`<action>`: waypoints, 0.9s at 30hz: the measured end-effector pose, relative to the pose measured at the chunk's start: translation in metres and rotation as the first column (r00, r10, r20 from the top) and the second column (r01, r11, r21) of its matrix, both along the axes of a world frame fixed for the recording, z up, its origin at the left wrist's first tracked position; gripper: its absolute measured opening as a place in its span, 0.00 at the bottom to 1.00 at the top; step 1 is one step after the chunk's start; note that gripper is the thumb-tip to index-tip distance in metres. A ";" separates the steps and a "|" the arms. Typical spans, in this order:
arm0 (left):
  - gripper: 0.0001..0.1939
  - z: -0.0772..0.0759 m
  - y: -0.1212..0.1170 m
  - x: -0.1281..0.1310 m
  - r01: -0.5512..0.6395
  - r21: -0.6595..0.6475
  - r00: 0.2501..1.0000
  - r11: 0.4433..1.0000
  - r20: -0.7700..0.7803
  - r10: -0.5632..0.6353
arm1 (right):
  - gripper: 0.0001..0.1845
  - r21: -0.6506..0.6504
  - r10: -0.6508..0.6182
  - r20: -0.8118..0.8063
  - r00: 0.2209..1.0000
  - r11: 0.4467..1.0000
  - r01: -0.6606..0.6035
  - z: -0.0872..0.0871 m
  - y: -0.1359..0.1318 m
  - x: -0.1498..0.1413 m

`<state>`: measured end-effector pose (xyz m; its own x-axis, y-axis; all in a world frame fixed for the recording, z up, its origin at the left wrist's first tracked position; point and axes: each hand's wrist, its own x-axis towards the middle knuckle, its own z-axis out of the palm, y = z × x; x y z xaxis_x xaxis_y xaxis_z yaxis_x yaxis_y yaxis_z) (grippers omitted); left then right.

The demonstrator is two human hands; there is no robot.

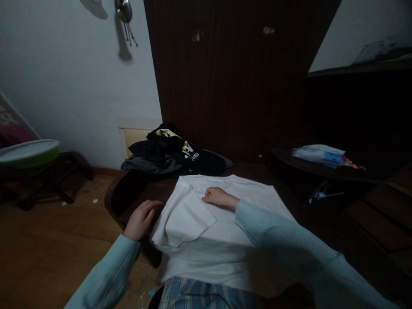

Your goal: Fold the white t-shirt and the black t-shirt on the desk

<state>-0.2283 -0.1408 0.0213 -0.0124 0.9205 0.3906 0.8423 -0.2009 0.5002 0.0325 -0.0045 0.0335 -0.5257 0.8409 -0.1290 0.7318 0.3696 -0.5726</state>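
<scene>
A white T-shirt (pixel 238 231) lies spread over a dark wooden surface and hangs down at the front toward my lap. Its left side is folded inward, with a sleeve-like flap (pixel 189 214) lying on top. My right hand (pixel 219 197) is closed, fingers curled down at the edge of that fold, with the fingertips on the cloth. Beside the shirt's left edge is my left hand (pixel 141 219), its fingers loosely stretched toward the fabric. Whether those fingertips touch it is hard to see. Light blue-green sleeves cover both forearms.
Dark clothes (pixel 180 152) with white and yellow print are heaped behind the shirt. A curved wooden rim (pixel 112 197) bounds the surface at left. A green basin (pixel 28 153) sits on a low stand at far left. At right, a plastic packet (pixel 318 155) lies on a dark shelf.
</scene>
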 end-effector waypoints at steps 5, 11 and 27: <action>0.18 0.011 0.068 0.018 0.169 -0.064 0.982 0.984 -0.076 -0.173 | 0.13 0.027 0.019 0.072 0.997 0.999 -0.021 -0.007 -0.015 0.015; 0.21 -0.013 0.099 0.026 0.287 -0.092 0.948 0.954 -0.113 -0.296 | 0.09 0.012 0.063 0.115 0.991 0.998 -0.065 -0.009 -0.027 0.021; 0.23 -0.033 0.102 0.016 0.188 -0.093 0.945 0.978 -0.253 -0.205 | 0.08 -0.342 -0.241 -0.376 0.895 0.933 0.108 -0.021 -0.050 0.029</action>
